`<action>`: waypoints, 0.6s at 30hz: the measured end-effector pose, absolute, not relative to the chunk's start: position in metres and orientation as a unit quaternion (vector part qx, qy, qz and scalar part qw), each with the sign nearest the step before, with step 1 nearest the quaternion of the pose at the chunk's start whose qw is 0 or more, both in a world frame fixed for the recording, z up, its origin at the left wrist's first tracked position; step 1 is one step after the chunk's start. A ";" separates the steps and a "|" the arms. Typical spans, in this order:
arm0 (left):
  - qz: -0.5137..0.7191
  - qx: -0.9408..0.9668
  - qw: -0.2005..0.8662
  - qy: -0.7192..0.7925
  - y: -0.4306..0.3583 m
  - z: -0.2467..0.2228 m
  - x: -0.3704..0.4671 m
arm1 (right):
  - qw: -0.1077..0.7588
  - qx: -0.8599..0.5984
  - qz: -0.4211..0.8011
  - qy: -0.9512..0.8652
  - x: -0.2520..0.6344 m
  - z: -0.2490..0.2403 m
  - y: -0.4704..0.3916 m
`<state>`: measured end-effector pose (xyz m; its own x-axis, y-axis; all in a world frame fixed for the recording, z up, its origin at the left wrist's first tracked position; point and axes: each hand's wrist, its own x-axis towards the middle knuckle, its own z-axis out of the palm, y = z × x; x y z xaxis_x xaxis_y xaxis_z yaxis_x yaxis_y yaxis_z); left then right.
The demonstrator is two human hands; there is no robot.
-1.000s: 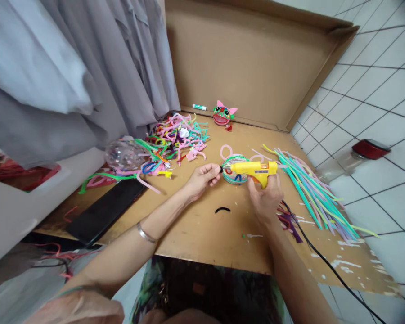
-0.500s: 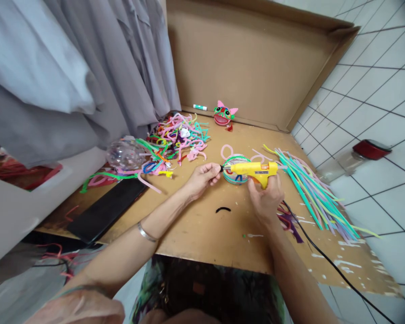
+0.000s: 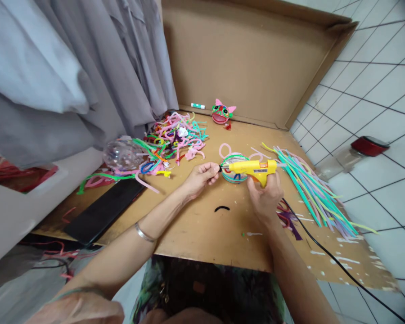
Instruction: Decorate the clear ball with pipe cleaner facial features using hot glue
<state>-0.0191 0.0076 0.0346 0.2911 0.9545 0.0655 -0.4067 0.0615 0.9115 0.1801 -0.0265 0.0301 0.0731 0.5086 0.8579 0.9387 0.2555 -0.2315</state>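
Note:
My left hand [image 3: 202, 179] pinches a small black piece [image 3: 220, 168] between thumb and fingers. Wrapped round the handle of a yellow glue gun [image 3: 249, 167] is my right hand [image 3: 266, 195]. The gun's nozzle points left and meets or nearly meets the black piece. Behind the gun, partly hidden, lies a round craft piece [image 3: 234, 177] with green and white edging and pink loops at its top. A curved black strip [image 3: 222, 208] rests on the table below the hands.
A finished cat-like face [image 3: 221, 113] and a glue stick [image 3: 197, 106] are by the cardboard wall [image 3: 249, 63]. Tangled pipe cleaners [image 3: 175, 135], a clear ball [image 3: 121, 154] and a black slab [image 3: 103, 213] lie left; straight pipe cleaners [image 3: 313, 191] and a black cord [image 3: 327, 258] lie right.
The view has shifted slightly, so most things appear a little further left. Both hands keep their holds, with the nozzle still at the black piece.

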 end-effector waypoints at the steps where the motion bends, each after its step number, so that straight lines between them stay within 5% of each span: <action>1: 0.513 0.455 0.662 0.303 0.008 0.034 -0.019 | 0.466 -0.564 -0.229 -0.642 0.180 0.030 -0.027; 18: 0.521 0.458 0.649 0.312 0.008 0.035 -0.019 | 0.450 -0.563 -0.225 -0.656 0.185 0.033 -0.030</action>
<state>-0.0194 0.0083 0.0353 0.2614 0.9625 0.0724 -0.3912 0.0371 0.9196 0.1846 -0.0297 0.0333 0.0391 0.5356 0.8436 0.9406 0.2653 -0.2120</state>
